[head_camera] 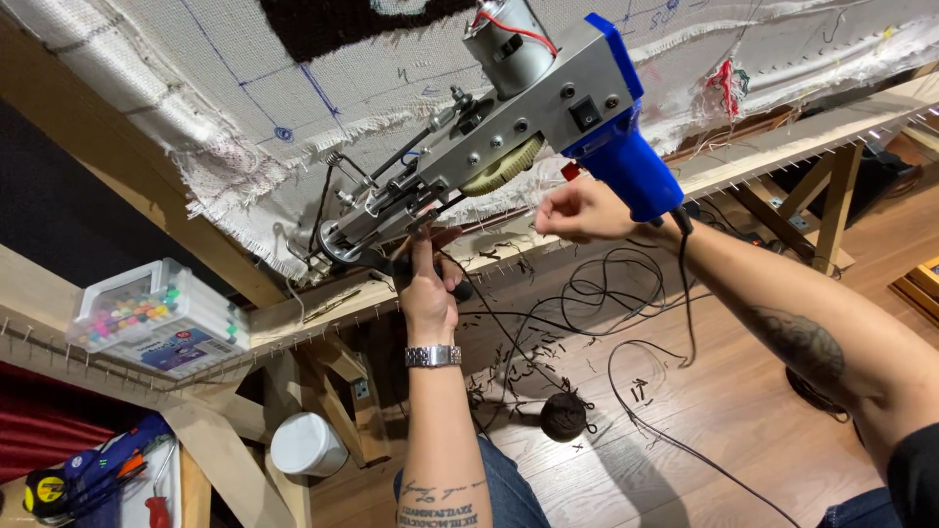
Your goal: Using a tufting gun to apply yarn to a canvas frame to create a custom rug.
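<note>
A tufting gun (528, 108) with a grey metal body, blue handle and silver motor is held up near a white backing cloth (196, 88) stretched on a wooden frame (293, 313). My left hand (427, 279), with a metal watch on the wrist, grips the black front handle under the gun's needle end. My right hand (577, 210) is just below the blue handle, fingers pinched on a thin dark yarn strand. A ball of dark yarn (564, 416) lies on the wood floor below.
A clear box of coloured markers (156, 318) rests on the frame's lower rail at left. A white tub (307, 443) stands underneath. Black cables (626, 293) loop over the floor. Tools lie at the bottom left (88, 479).
</note>
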